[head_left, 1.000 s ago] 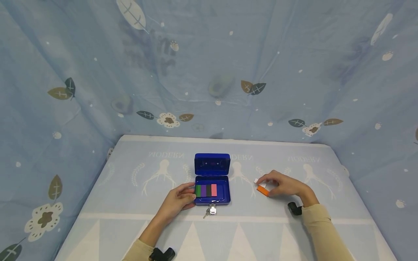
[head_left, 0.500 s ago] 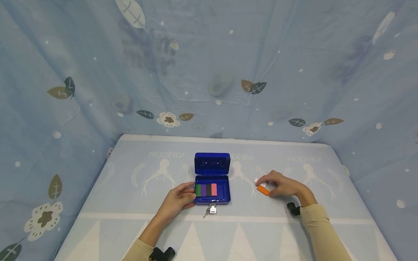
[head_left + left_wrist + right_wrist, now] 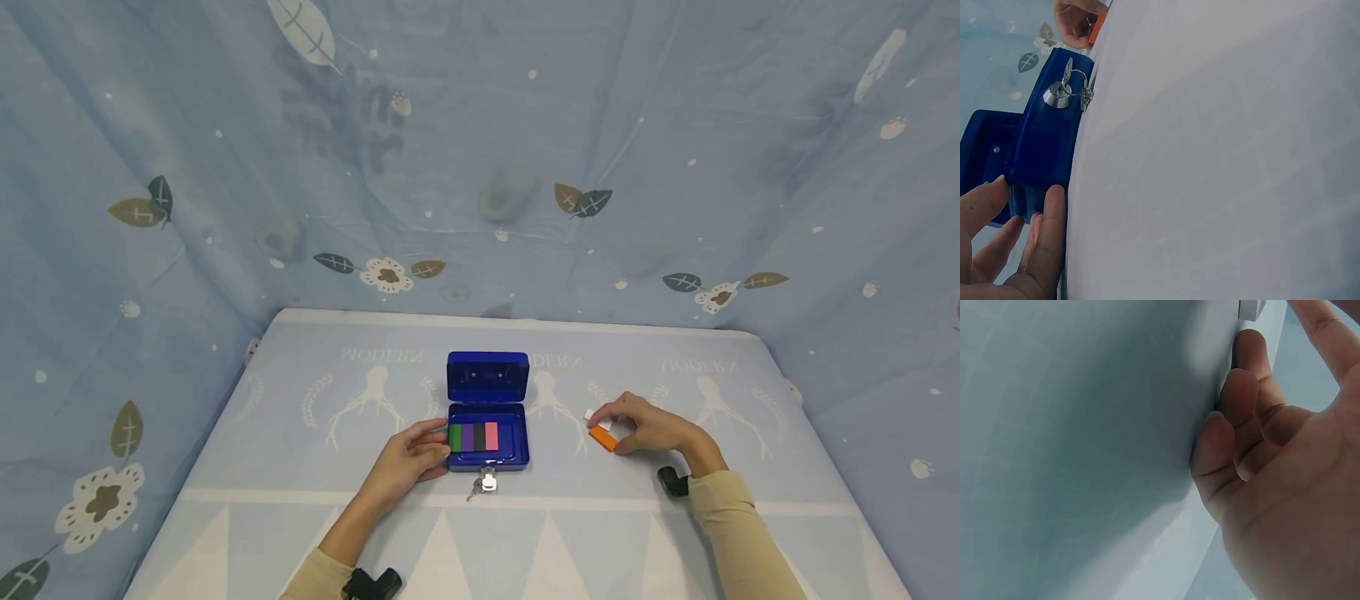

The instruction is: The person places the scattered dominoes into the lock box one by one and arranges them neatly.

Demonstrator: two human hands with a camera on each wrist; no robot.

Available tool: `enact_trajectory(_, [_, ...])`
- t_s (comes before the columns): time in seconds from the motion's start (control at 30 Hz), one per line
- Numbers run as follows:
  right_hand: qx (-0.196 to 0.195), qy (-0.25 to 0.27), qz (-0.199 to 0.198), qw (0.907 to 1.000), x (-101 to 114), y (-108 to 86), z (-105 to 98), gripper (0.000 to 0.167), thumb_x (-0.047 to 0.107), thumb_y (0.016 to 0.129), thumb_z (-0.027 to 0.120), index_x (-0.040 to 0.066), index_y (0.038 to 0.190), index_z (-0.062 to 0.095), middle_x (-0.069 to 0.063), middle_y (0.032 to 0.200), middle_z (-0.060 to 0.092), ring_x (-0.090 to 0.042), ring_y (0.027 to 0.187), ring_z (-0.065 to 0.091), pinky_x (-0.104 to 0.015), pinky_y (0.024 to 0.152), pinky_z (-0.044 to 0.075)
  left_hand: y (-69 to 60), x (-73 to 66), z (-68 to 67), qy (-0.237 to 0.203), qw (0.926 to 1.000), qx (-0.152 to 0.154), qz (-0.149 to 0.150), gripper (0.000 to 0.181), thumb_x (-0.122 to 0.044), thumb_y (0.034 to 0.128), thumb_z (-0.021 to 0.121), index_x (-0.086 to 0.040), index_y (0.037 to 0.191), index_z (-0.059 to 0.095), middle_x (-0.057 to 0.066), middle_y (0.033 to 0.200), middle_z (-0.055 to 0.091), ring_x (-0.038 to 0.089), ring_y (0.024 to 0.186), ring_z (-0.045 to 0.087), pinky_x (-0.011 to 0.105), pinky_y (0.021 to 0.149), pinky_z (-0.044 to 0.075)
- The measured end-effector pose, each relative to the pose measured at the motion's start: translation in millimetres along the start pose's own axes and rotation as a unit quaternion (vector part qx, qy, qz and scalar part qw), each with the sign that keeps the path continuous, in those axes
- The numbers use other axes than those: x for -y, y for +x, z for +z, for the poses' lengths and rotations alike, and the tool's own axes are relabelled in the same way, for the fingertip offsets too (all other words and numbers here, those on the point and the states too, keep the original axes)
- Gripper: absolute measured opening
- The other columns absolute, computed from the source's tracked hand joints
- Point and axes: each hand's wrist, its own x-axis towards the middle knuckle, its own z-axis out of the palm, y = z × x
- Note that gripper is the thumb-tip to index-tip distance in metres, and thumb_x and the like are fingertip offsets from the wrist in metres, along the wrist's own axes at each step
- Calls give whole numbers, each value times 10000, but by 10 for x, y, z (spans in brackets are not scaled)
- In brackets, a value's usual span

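A dark blue cash box stands with its lid raised. Several flat coloured blocks lie side by side in its left part: green, purple, black and pink. My left hand holds the left end of the box; in the left wrist view its fingertips lie on the upper rim and low on the front. My right hand pinches an orange block between thumb and index finger, right of the box. Behind it is a white block, partly covered by fingers. The right wrist view shows the other fingers curled near the table.
A key ring with keys hangs from the lock on the box front. The patterned table covering runs back to a blue printed curtain, which also rises at both sides.
The orange block has tilted and shifted slightly between the right thumb and finger. The left hand and the cash box stay where they were.
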Motion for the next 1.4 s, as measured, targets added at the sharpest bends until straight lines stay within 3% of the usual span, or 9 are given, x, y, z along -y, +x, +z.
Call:
enact_trajectory(0.3, [-243, 48, 353, 9991, 50, -3, 64, 450, 178, 781, 861, 176, 1203, 704, -93, 1020, 509, -272, 898, 409, -308, 717, 375, 12, -11, 1, 54, 10000, -16, -15, 529, -7, 924, 690, 6, 1423, 514, 210, 1226, 589, 249, 1062, 640, 407, 847, 601])
enact_trajectory(0.6, [-761, 35, 241, 9968, 148, 18, 189, 462, 216, 772, 885, 172, 1189, 691, -76, 1031, 547, -262, 917, 456, -326, 756, 416, 18, -3, -3, 47, 10000, -33, -26, 533, -11, 921, 694, 6, 1423, 514, 205, 1220, 591, 227, 1043, 644, 406, 842, 603])
enact_trajectory(0.97, [-1220, -11, 153, 9924, 319, 115, 425, 475, 70, 781, 862, 62, 1203, 646, -148, 1047, 561, -356, 923, 469, -404, 753, 432, 5, 1, 1, 30, 10000, -45, -38, 533, -14, 921, 695, 2, 1423, 516, 207, 1224, 588, 229, 1051, 640, 403, 847, 601])
enact_trajectory(1.2, [-1372, 91, -158, 9904, 420, 176, 518, 465, 174, 803, 864, 140, 1215, 650, -85, 1010, 574, -290, 901, 486, -387, 730, 440, 3, -2, 6, 27, 10000, -55, -44, 533, -21, 922, 699, 3, 1422, 516, 213, 1230, 586, 232, 1056, 639, 407, 852, 599])
enact_trajectory(1.4, [-1306, 198, -48, 9912, 586, 233, 577, 458, 186, 813, 855, 153, 1220, 647, -94, 1034, 583, -299, 908, 496, -384, 734, 453, -1, 6, 6, -26, 10000, -26, -38, 539, -20, 918, 703, 7, 1422, 514, 217, 1230, 582, 243, 1063, 636, 406, 856, 598])
